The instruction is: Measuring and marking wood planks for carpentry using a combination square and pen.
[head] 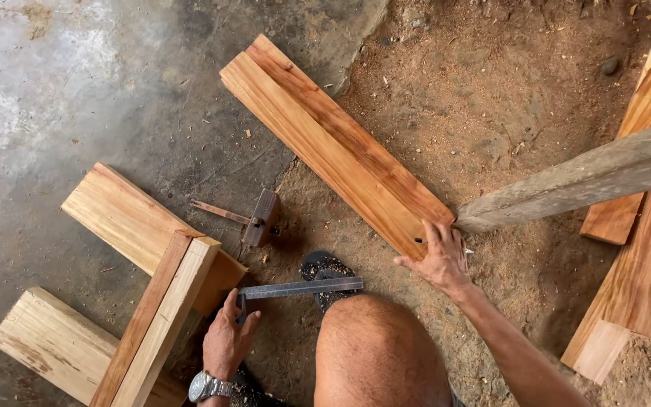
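The left hand (227, 339) grips one metal square (299, 289) beside two stacked boards (161, 316); the right hand (440, 260), fingers spread, presses one long plank (333, 143) (a wooden gauge (254, 218) lies between).

The right hand (440, 260) covers the near end of the reddish plank (337, 143); 2 boards (646, 226) (right side) run off the picture's edge.
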